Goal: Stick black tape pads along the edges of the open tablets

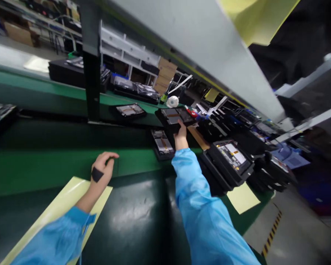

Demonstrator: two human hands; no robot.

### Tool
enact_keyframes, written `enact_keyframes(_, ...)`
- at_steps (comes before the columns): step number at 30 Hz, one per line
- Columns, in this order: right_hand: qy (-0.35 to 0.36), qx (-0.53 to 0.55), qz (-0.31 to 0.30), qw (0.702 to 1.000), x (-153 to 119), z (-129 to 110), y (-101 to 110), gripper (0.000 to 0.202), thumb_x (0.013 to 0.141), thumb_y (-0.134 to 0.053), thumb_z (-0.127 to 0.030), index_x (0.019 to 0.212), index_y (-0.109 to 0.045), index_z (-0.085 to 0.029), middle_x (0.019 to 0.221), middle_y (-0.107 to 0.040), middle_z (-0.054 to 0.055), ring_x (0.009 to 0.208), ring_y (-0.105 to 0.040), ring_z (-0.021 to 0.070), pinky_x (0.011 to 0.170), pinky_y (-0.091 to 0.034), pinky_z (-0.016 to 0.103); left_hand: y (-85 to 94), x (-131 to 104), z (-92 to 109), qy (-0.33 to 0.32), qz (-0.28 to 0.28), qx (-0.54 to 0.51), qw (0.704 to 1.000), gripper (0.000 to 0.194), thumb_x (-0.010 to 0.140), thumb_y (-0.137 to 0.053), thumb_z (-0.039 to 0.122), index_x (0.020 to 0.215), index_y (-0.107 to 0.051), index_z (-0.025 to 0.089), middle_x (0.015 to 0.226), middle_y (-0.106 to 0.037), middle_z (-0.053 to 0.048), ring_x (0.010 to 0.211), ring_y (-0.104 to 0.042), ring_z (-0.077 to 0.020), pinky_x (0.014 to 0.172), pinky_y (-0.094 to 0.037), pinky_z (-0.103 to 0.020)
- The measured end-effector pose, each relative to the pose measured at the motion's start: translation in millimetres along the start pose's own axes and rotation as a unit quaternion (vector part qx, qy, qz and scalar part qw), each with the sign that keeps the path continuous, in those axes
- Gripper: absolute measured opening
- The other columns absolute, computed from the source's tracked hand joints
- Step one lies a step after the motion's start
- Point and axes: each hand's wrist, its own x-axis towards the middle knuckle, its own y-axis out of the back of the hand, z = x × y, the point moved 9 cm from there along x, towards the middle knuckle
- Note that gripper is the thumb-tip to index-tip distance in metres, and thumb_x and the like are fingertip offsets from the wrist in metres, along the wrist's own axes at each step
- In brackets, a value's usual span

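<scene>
My right hand reaches far out and is closed on the near edge of a black tray that carries an opened device. Just left of that hand, a second black tray with an opened device lies on the green bench. My left hand hovers over the bench above a pale yellow sheet; it holds nothing, with fingers slightly curled and apart. A black patch is on the back of it. Another device tray lies farther back.
Stacked black trays with an open device on top stand at the right, beside a yellow paper. A dark upright post rises at the back left. A white shelf beam slants overhead. A small white fan stands behind.
</scene>
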Motion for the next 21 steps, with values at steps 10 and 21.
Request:
enact_keyframes(10, -0.227, -0.132, -0.168, 0.95, -238, 139, 82, 0.051, 0.049, -0.096, -0.031, 0.091, -0.075, -0.014, 0.081, -0.078, 0.007, 0.072, -0.075, 0.0242, 0.071, -0.063, 0.036, 17.9, 17, 84, 0.004, -0.122, -0.032, 0.992, 0.021, 0.087, -0.054, 0.032, 0.092, -0.069, 0.018, 0.092, -0.071, -0.002, 0.09, -0.066, -0.02, 0.089, -0.054, -0.033)
enact_keyframes(21, 0.214, -0.419, -0.22, 0.854, -319, 74, 113, 0.017, 0.1, -0.062, -0.029, 0.111, -0.073, -0.024, 0.113, -0.074, 0.008, 0.109, -0.068, 0.0221, 0.099, -0.054, 0.039, -34.1, -124, 114, -0.279, -0.544, 0.219, 0.76, 0.028, 0.094, -0.044, 0.026, 0.101, -0.071, 0.021, 0.101, -0.072, -0.011, 0.088, -0.066, -0.0273, 0.083, -0.051, -0.038)
